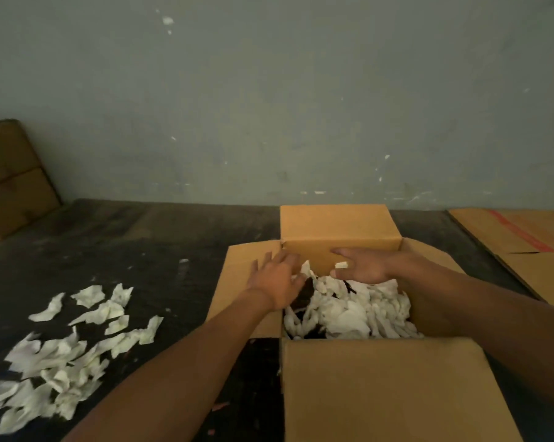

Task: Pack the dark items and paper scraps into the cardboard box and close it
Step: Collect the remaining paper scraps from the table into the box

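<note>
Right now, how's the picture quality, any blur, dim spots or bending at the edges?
Head view: dim, flat light; left hand slightly motion-blurred over the cardboard box; paper scraps soft but readable; wide-angle bending stretches the forearms near the bottom edge.

I see a dim, soft, flat-lit picture; edges bow with wide-angle distortion, and my hands look slightly motion-blurred.

Cardboard box [387,387]: standing open on the dark surface, all four flaps folding outward.
Paper scraps in box [349,309]: white crumpled pieces filling the inside, dark items [304,296] showing between them.
Loose paper scraps [62,355]: lying scattered left of the box, well apart from it.
</note>
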Motion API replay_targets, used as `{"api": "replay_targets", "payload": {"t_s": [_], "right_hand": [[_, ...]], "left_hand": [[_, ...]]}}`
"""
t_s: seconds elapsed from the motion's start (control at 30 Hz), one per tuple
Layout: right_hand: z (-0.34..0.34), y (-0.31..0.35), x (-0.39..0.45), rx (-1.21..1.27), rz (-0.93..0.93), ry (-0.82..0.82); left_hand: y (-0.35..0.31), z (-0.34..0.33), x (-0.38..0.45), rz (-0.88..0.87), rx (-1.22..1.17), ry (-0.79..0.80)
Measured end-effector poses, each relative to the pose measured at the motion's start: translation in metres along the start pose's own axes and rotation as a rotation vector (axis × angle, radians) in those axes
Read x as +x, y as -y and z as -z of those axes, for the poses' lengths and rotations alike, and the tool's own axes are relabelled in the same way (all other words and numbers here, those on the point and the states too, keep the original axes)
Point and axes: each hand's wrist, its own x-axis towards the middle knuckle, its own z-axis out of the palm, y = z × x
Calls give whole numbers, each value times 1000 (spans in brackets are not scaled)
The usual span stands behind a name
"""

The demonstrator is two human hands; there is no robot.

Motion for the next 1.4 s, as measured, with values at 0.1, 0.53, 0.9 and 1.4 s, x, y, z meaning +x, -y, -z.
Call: {"api": "replay_targets", "payload": {"t_s": [0.1, 0.53, 0.9, 1.4], "right_hand": [[-5, 51, -10, 20, 62, -91], [-160, 316, -33, 114, 187, -85], [-305, 408, -21, 125, 120, 156], [-356, 454, 136, 17, -2, 3]], "left_hand": [[35, 22, -40, 20, 8, -51], [249, 31, -298, 356, -116, -74], [360, -60, -425, 671, -312, 125], [485, -104, -335, 674, -241, 141]]}}
